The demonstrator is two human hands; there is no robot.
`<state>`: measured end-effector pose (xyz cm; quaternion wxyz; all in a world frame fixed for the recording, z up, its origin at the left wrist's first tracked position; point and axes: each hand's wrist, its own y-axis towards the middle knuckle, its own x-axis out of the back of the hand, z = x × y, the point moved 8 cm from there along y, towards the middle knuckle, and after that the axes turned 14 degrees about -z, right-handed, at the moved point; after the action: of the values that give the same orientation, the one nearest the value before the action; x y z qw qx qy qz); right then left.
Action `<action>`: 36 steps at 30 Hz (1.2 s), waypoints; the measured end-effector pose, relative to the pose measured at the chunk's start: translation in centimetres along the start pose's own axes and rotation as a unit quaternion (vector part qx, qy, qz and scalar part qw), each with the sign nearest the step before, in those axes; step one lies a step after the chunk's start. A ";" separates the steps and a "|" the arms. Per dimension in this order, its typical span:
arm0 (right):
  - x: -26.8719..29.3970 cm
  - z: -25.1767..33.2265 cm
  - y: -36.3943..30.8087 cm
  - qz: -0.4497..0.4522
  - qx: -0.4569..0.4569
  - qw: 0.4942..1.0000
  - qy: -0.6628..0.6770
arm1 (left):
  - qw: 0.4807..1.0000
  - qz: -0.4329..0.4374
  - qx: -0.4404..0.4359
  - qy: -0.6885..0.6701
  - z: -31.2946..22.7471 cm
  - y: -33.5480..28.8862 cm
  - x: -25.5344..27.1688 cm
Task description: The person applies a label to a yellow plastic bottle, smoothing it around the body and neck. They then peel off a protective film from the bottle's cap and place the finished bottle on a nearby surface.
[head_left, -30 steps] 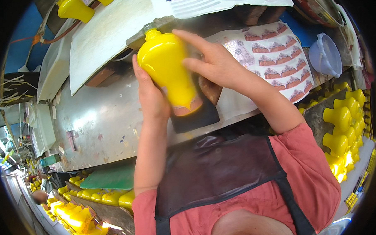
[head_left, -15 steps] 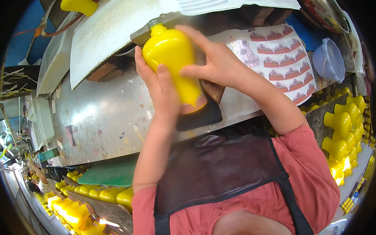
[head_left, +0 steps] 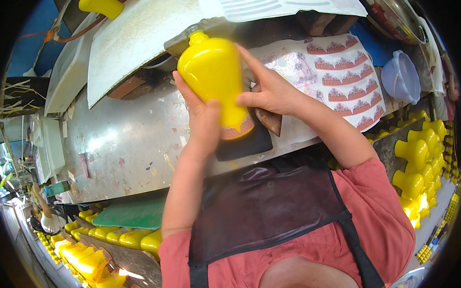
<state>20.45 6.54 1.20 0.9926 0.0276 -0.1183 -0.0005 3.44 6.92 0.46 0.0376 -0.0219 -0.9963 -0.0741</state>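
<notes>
A glossy yellow bottle [head_left: 213, 76] with a narrow neck and wide shoulders lies on its side, neck away from me, against a dark block [head_left: 178, 42]. Round its base runs a pinkish-red petal-patterned band [head_left: 237, 129], and below that is a black pad [head_left: 246, 147]. My left hand [head_left: 201, 117], slightly blurred, grips the bottle's left side, its thumb near the lower body. On the other side my right hand [head_left: 274, 89] holds the bottle, index finger along the shoulder and thumb on the lower body. The fingers beneath the bottle are hidden.
To the right lies a sheet of petal-patterned decals [head_left: 345, 79], beside a pale blue bucket [head_left: 401, 77]. A white board [head_left: 135, 45] stands over the metal table [head_left: 114, 153]. Racks of yellow bottles [head_left: 413, 153] flank me. A person [head_left: 50, 221] is at the far left.
My left thumb has slid down the bottle toward its base. My right hand has shifted slightly right and down along the side. The bottle lies a little further right.
</notes>
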 end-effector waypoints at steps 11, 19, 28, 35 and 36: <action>0.1 -0.1 -0.3 0.010 -0.081 0.996 0.025 | 0.994 0.008 0.004 -0.106 -0.6 0.0 -0.1; 0.0 -0.2 -0.3 -0.006 -0.028 0.999 0.016 | 0.997 0.043 0.044 -0.039 0.4 -0.4 -0.1; -0.4 0.8 -0.9 -0.035 -0.036 0.997 -0.051 | 0.990 -0.004 0.032 0.136 0.2 -0.6 0.0; 1.6 0.9 -1.7 -0.036 -0.143 0.989 0.022 | 0.984 -0.014 0.101 -0.148 -1.6 -1.1 0.0; 2.0 0.6 -2.0 -0.061 -0.169 0.983 0.023 | 0.982 -0.015 0.100 -0.159 -1.7 -1.1 0.1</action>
<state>22.23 4.47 2.09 0.9835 -0.1337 -0.0918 -0.0802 3.42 5.60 1.98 -0.1207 -0.0147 -0.9921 0.0303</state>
